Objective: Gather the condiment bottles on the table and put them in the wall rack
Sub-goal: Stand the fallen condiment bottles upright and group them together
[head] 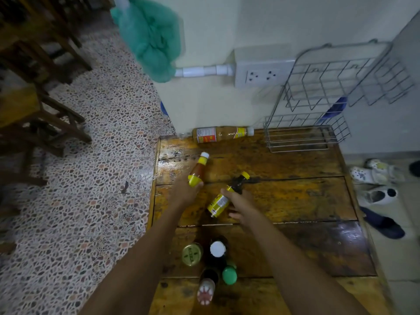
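Bottles in both hands

Fingers of the left hand (185, 192) curl round a red sauce bottle (198, 169); the right hand (242, 204) grips a dark yellow-capped bottle (227, 195). Both bottles tilt above the table (295, 201), the wall rack (318, 96) well apart.

2 bare forearms, no sleeves, left hand (185, 193) and right hand (244, 204) ungloved.

A green cloth (151, 37) hangs on the pale wall, above a white pipe (204, 71) that runs to a double socket (261, 75). Wooden chairs (38, 71) stand on the terrazzo floor (102, 178). Several shoes (377, 192) (white and dark) lie at the right.
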A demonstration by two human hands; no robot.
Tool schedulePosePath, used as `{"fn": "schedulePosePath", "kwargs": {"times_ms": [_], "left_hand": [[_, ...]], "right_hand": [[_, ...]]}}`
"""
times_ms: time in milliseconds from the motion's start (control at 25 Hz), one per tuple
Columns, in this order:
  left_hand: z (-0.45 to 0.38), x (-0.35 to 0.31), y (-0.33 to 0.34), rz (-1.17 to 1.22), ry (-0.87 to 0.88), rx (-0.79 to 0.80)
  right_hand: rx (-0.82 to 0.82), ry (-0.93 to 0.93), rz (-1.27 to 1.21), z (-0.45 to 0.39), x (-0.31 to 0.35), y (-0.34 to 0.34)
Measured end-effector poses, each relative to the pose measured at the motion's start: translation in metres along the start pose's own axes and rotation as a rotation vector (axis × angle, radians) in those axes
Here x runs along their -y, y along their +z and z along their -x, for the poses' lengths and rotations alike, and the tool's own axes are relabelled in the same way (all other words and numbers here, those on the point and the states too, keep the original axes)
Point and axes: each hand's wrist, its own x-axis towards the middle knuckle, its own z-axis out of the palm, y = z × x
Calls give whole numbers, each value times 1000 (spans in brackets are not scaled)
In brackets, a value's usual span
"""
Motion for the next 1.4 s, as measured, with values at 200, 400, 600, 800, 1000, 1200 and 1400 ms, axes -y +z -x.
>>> {"fn": "schedulePosePath", "kwargs": {"times_ms": [200,400,600,800,1000,1200,1400], "left_hand": [[67,48,-18,505,-25,-56],[151,88,-13,687,42,-241],[233,128,9,681,95,-269],[264,137,34,588,107,-249],[260,139,47,597,110,-189],[248,133,52,560,108,-203],[238,124,56,537,103,-183]], "right_hand": [[-98,-420,212,58,-2,-55],[-180,-754,500,121,-31,-87],[-208,-850,593,157,-102,-97],[-153,-833,720,162,-129,-91],[-130,-877,815,161,-128,-82],[-100,-878,847,155,-119,-77],[-107,-859,846,146,-119,-74]]}}
